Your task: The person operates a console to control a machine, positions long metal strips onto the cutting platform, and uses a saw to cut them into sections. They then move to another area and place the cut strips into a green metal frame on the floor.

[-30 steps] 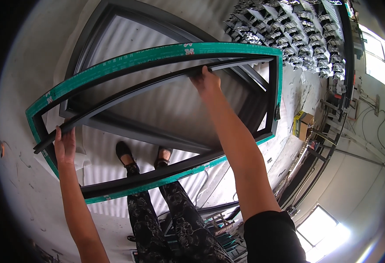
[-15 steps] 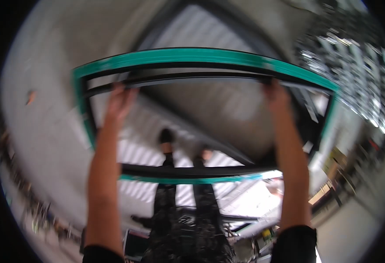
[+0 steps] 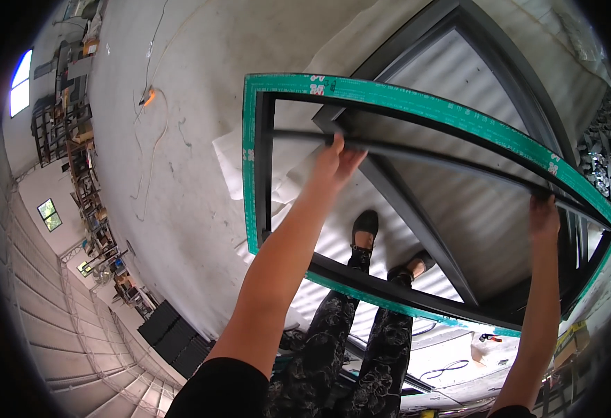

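1. Here the rectangular window frame [image 3: 417, 111], dark metal edged in green tape, is held up above the floor, its long axis running left to right, the right end dipping lower.
2. The left hand [image 3: 334, 161] grips the thin dark crossbar [image 3: 424, 157] near the left end; the right hand [image 3: 543, 217] clasps the same bar far right.
3. Beneath lie a larger dark frame [image 3: 417, 223], corrugated sheeting [image 3: 490, 202] and a grey concrete floor [image 3: 180, 139].
4. Cluttered workshop shelves [image 3: 75, 139] stand at far left.
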### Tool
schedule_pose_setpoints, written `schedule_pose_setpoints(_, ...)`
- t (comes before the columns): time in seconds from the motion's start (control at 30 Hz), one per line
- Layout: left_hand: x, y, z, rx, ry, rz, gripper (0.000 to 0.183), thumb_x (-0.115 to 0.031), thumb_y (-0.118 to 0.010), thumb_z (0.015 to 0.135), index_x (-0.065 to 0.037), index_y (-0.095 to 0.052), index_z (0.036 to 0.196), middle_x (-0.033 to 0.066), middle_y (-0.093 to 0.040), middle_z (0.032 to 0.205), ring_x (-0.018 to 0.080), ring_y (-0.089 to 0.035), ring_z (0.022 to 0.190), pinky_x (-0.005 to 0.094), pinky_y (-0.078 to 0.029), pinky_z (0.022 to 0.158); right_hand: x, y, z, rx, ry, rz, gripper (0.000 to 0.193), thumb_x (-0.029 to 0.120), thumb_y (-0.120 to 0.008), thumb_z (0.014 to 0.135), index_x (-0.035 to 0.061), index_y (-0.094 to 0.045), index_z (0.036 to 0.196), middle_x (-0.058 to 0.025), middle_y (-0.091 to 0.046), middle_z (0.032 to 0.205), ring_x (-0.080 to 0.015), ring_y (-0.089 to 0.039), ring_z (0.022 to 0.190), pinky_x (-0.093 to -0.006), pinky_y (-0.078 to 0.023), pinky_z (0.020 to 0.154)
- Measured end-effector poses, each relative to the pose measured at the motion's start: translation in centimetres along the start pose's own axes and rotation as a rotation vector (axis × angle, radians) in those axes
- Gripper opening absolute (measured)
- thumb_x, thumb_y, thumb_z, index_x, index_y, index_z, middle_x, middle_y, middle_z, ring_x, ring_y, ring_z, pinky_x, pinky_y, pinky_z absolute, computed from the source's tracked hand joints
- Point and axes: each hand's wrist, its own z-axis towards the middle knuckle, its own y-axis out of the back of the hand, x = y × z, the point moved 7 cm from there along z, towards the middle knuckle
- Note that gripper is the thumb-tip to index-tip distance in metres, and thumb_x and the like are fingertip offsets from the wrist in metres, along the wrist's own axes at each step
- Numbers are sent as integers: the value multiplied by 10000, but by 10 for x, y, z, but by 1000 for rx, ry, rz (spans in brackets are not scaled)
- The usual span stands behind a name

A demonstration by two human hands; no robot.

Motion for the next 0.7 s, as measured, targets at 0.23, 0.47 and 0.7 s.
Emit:
schedule_pose_setpoints(0.23,-15,-32,19,49,-42,48,377,-311,-547,984,-25,-504,1227,126,-605,1213,290,-589,1161,455,-514,1037,-6,-22,2,290,-133,-273,391,356,-570,988,68,-584,1253,-74,-665,1199,-228,-635,1077,-348,-517,892)
schedule_pose_setpoints(0.47,-15,-38,10,44,-102,69,406,-291,-604,955,-99,-454,1280,102,-605,1207,283,-602,1148,478,-545,990,-73,-231,-174,509,1624,-2008,864,458,-791,716,143,-430,1434,-162,-341,1526,-378,-316,1404,-503,-298,1130)
schedule_pose_setpoints(0.7,-16,-40,14,46,-72,51,411,-284,-597,968,-117,-434,1306,102,-598,1216,282,-621,1115,469,-566,945,-168,-314,-174,593,1437,-2203,1190,342,-895,527,331,-261,1535,-92,-447,1268,-290,-460,1174,-515,-322,1039)
